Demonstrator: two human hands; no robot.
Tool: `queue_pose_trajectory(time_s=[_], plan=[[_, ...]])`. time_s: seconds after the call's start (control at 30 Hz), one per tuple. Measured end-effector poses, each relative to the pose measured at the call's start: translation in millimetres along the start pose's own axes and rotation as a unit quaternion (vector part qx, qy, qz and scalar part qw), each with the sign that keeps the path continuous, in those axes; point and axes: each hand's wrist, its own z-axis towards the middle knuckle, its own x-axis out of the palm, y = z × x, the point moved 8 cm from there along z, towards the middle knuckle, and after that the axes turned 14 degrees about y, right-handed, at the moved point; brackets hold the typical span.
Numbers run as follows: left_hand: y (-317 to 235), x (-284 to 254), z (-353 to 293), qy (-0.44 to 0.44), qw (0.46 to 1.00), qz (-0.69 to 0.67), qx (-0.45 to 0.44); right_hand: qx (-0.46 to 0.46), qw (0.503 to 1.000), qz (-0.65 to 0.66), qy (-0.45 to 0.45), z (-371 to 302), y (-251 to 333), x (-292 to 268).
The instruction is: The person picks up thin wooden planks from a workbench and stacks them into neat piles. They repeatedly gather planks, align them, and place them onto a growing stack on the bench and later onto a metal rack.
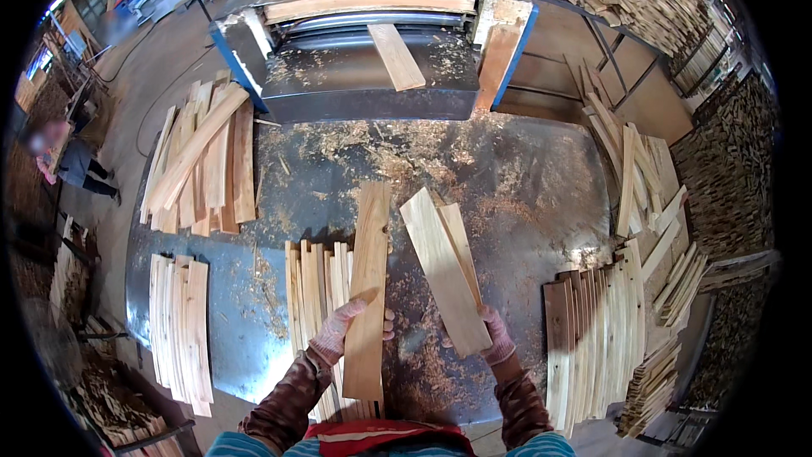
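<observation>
Co-worker (74, 161) at far left, on the floor (139, 106), well apart from the counter (524, 237). Left stack (179, 330): pale boards side by side, near-left corner of counter. Left pile (203, 161): loose, crossed boards, far-left corner. Middle stack (311, 296): near edge, partly hidden by left arm. Left hand (338, 330), gloved, grip closed round one board (367, 279), thumb on top, fingers round its right side; board almost upright in view, over the middle stack's right side. Machine (326, 106) at far edge, single plank (396, 57) lying on its bed. Shavings (364, 148) scattered mid-counter. Front board (444, 275) and back board (458, 233), overlapping, leaning left; right hand (497, 334), gloved, grip holding them at the near end. Right stack (596, 330): near-right corner. Right pile (630, 169): loose boards, far-right corner.
</observation>
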Motion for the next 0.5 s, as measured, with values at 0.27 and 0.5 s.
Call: queue_pose_trajectory(time_s=[0.27,0.5], plan=[[11,29,-92,-0.034,0.999,0.027,0.028,-0.009,0.986,-0.157,-0.064,-45,-50,-1],[18,-18,-158,-0.081,0.994,0.012,0.076,0.107,0.846,-0.509,-0.116,-28,-84,51]])
